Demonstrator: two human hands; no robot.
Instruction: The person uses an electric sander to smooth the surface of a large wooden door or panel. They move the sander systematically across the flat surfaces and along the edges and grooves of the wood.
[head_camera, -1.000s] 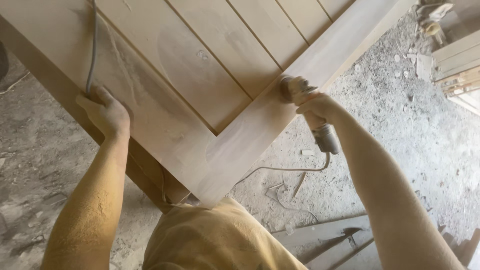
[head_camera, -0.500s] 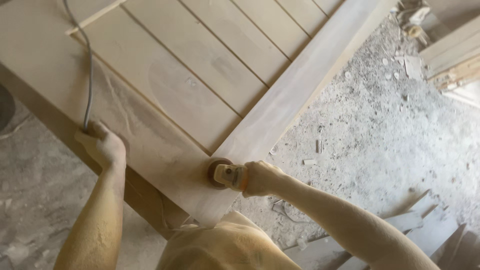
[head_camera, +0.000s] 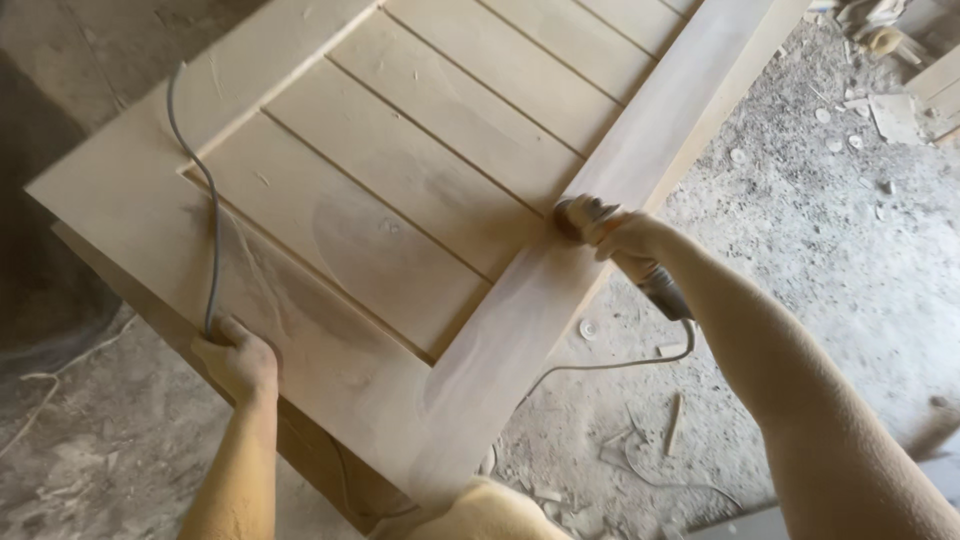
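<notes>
From the head view, your right hand (head_camera: 628, 240) is wrapped around the body of a handheld power sander (head_camera: 600, 228), fingers closed tight on it, with the sanding head pressed onto the long right-hand frame board of a wooden door panel (head_camera: 400, 180). The sander sits about halfway along the visible stretch of that board, just beside the inner edge where the slatted infill begins. Its rear end pokes out behind your wrist, and a grey cable (head_camera: 600, 365) droops from it down over the floor to the right of the panel.

Your left hand (head_camera: 238, 358) rests on the near left edge of the panel, fingers curled over the edge and closed on a second run of grey cord (head_camera: 210, 230), which climbs across the dusty frame board towards the far left corner.

The panel lies tilted across the view, its near corner close to your body, and pale dust coats its surface and both of your forearms. To the right, the dirt floor (head_camera: 800, 260) is littered with wood scraps and small discs, with stacked timber (head_camera: 940, 90) at the far right.
</notes>
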